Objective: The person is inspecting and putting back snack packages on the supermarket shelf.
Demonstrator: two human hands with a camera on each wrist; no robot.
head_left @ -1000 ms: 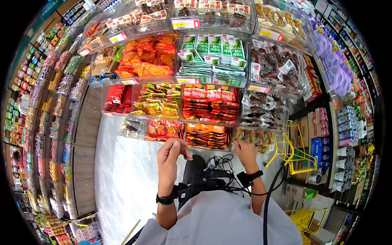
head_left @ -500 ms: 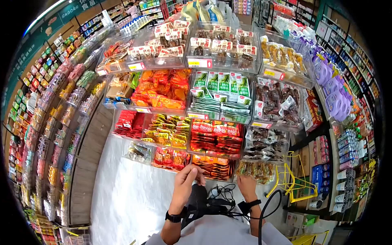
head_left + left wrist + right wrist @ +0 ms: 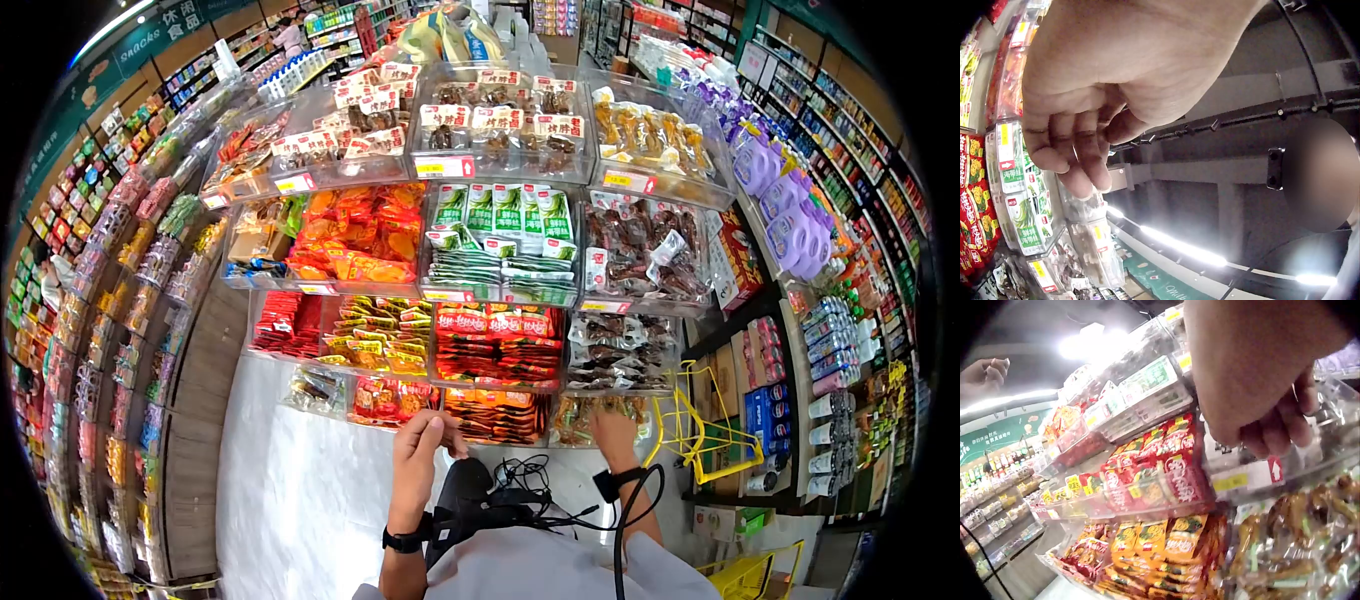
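My left hand (image 3: 418, 460) hangs with loosely curled fingers in front of the lowest bins, beside a stack of orange snack packets (image 3: 495, 412). Nothing shows between its fingers (image 3: 1077, 181) in the left wrist view. The right hand (image 3: 617, 440) overlaps the lowest right bin of clear-wrapped brown snacks (image 3: 572, 418) in the head view. Seen from the right wrist, that hand (image 3: 1260, 381) has its fingers loosely bent, no item in them, close over a shelf edge with a yellow price tag (image 3: 1230, 482). Red packets (image 3: 498, 350) fill the bin above the orange ones.
Tiered clear bins rise ahead, with green-and-white packets (image 3: 505, 225) midway up. A snack shelf (image 3: 125, 340) curves along the left. At right stand a yellow wire rack (image 3: 705, 430) and purple bottles (image 3: 790, 215). Black cables (image 3: 520, 480) hang before my body.
The head view first tilted up, then the shelf shifted left and slightly up in it. My right hand has come further over the lowest right bin; the left stays loosely curled.
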